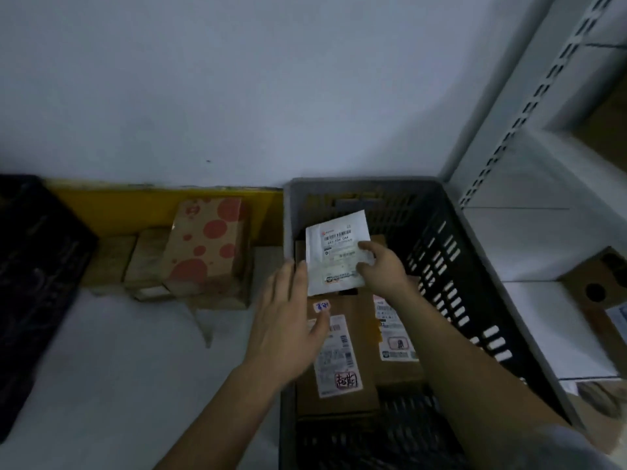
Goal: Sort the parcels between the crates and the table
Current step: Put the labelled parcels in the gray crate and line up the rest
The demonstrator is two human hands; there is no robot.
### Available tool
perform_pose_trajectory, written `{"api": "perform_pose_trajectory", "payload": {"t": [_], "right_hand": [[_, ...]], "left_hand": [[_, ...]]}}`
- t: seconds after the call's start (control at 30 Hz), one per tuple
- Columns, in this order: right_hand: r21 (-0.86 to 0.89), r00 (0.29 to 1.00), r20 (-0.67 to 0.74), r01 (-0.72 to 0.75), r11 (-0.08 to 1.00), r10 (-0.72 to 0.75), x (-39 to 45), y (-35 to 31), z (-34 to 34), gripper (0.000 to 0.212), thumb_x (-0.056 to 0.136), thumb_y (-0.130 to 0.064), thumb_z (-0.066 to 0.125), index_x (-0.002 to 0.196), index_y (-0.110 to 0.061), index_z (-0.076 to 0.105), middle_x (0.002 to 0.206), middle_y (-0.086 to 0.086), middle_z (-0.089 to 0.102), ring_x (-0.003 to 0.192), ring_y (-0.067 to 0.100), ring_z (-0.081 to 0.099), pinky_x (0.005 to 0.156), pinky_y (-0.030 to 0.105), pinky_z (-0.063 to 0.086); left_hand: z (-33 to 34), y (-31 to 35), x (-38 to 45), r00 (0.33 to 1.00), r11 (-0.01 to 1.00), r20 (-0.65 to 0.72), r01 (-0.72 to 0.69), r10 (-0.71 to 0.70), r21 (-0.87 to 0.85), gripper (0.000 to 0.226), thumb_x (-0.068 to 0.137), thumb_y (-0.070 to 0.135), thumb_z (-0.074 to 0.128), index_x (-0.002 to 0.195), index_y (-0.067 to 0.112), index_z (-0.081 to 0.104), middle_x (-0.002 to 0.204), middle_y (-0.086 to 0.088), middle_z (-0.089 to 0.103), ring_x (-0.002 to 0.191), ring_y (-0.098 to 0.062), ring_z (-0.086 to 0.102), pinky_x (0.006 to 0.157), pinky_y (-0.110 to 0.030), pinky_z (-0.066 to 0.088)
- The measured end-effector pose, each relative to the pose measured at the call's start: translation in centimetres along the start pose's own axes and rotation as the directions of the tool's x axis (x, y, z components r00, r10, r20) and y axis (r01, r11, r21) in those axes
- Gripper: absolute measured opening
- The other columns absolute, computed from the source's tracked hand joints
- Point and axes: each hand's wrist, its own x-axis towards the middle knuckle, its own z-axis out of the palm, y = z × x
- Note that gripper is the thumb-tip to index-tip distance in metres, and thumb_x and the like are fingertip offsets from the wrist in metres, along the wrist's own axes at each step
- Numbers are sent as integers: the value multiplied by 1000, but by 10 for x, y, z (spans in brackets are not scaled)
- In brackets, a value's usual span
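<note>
A flat white parcel with a barcode label is held upright above the grey crate. My right hand pinches its right edge. My left hand is spread with straight fingers, its fingertips at the parcel's left edge, over the crate's left rim. Inside the crate lie two brown cardboard boxes with white shipping labels. On the table, by the wall, stands a brown box with red dots on top of plain cardboard boxes.
A black crate sits at the left edge of the table. A white metal shelf unit stands to the right of the grey crate, with a brown box on it. A yellow strip runs along the wall.
</note>
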Motion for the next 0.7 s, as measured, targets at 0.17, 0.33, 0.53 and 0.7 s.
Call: {"api": "perform_pose_trajectory", "payload": {"t": [0.17,0.33,0.53,0.7], "right_hand": [[-282,991,126,78,956,-44,36,13,46,61,104,-19,63,163,-19,46,156,17,54,136,38,55,106,42,52],[-614,968,234,221,758,-93,35,26,69,75,102,-48,59,168,-24,31,172,20,30,158,43,23,126,56,28],[-696,937,348,258,670,2,50,23,68,79,94,-80,45,162,-39,40,181,16,-1,163,49,-7,130,66,7],[-724,928,372,311,616,-31,48,14,62,81,94,-80,49,163,-38,41,180,16,-6,163,49,-8,130,68,7]], "left_hand": [[-4,2,14,997,994,-74,29,-21,102,87,102,60,51,170,16,19,171,-4,28,159,-27,18,129,-47,29],[2,-1,17,997,983,-21,80,-77,168,89,105,62,48,172,18,9,178,-5,13,165,-29,4,132,-50,21],[2,1,22,994,977,-7,110,-111,183,88,106,58,49,172,19,6,179,-4,6,164,-28,6,131,-51,24],[-2,3,20,993,984,-10,121,-120,128,87,105,58,51,172,21,10,179,0,6,164,-23,5,131,-49,23]]}}
